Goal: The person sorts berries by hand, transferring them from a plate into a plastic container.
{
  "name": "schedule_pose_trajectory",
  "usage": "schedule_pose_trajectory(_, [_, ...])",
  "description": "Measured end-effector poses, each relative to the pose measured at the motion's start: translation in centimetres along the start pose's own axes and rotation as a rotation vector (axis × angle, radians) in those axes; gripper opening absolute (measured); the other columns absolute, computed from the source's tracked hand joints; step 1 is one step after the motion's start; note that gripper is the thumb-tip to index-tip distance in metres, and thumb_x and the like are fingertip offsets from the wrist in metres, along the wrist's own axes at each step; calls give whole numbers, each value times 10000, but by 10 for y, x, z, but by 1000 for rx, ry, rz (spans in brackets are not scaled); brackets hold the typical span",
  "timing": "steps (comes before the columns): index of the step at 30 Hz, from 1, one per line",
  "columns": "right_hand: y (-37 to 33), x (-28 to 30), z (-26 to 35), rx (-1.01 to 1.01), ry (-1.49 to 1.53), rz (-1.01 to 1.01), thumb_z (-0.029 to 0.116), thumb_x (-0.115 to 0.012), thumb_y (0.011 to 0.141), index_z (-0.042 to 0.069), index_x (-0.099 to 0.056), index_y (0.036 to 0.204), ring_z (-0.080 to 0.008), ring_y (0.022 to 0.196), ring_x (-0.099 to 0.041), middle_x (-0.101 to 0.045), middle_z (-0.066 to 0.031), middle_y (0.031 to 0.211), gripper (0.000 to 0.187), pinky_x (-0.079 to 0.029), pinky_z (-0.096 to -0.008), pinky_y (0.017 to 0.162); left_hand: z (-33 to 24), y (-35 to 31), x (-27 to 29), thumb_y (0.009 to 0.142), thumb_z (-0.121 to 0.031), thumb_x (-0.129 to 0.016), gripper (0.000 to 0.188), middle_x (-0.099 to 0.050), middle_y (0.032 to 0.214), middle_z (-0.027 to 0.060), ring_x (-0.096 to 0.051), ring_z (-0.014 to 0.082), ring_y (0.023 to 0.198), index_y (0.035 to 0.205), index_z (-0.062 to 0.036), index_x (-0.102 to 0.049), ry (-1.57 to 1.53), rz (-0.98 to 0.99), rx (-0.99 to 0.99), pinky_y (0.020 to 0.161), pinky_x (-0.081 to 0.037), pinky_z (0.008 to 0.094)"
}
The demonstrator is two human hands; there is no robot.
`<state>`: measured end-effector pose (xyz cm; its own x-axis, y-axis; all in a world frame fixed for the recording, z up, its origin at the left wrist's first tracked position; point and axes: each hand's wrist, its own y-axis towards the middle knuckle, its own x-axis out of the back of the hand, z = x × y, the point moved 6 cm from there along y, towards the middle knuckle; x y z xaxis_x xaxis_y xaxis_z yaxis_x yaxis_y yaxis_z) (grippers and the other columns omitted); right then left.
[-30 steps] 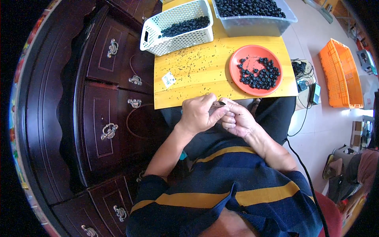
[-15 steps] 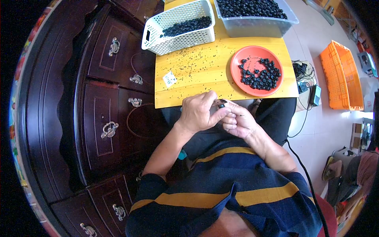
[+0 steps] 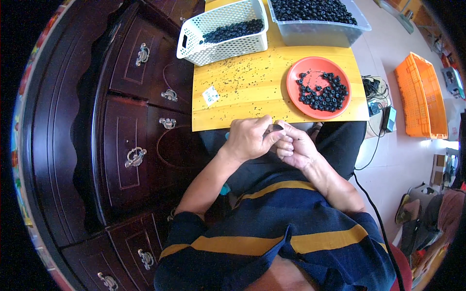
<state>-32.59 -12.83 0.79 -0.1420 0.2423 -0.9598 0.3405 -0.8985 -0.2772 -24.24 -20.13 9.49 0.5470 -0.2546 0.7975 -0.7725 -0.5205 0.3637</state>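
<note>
My left hand [image 3: 246,138] and my right hand [image 3: 297,146] meet just past the near edge of the yellow table, above my lap. Between their fingertips shows a thin, dark, blade-like piece [image 3: 276,127]. My left thumb and forefinger close about it from one side. My right hand's fingers are curled in a pinch against it; what else they hold is hidden. Beyond the right hand, a red plate [image 3: 291,92] holds many small black ring-shaped pieces [image 3: 323,99], perhaps rubber. Fine dark bits are scattered over the wooden tabletop [image 3: 262,89].
A white perforated basket [image 3: 233,52] and a clear plastic bin [image 3: 315,35], both with black pieces, stand at the table's far side. A small white packet [image 3: 210,96] lies at left. Dark drawers [image 3: 124,145] flank my left. Cables and an orange crate [image 3: 412,97] are on the floor at right.
The small black ring seen between my fingertips half a second ago no longer shows. The dark blade-like piece has turned slightly, and both hands have shifted only a little.
</note>
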Motion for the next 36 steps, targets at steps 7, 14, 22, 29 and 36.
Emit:
schedule_pose_trajectory(7, [1,1,-6,-40,77,4,286,-574,1024,113,-539,891,-39,488,-352,-388,79,631,221,-279,-184,409,-1,5,11,881,-393,-719,341,-627,638,75,-658,275,573,820,-86,-582,-47,-4,38,512,-499,380])
schedule_pose_trajectory(14, [7,5,-7,-95,58,80,323,-535,1042,114,-539,881,-40,484,-339,-386,86,630,264,-275,-189,417,0,8,11,844,-300,-754,263,-634,661,86,-653,274,587,876,-71,-630,-207,5,145,526,-493,370])
schedule_pose_trajectory(22, [12,25,-8,-144,123,-44,283,-472,1061,46,-586,1071,-57,596,-385,-409,57,718,263,-320,-187,479,84,56,37,852,-286,-741,276,-715,791,110,-670,186,694,911,-19,-711,37,456,309,646,-521,341])
schedule_pose_trajectory(29, [11,19,-2,-127,200,-34,235,-493,1049,38,-587,1074,-73,630,-415,-466,36,773,220,-350,-195,499,83,112,109,872,-427,-720,470,-710,820,141,-695,279,706,1133,-41,-662,169,-238,313,660,-535,397])
schedule_pose_trajectory(36, [19,10,-10,32,-100,-85,306,-565,995,123,-611,1054,-103,624,-585,-615,-17,831,197,-451,-221,498,-50,28,-18,834,-391,-738,395,-697,762,117,-709,273,680,1068,-80,-667,127,121,-71,608,-557,389])
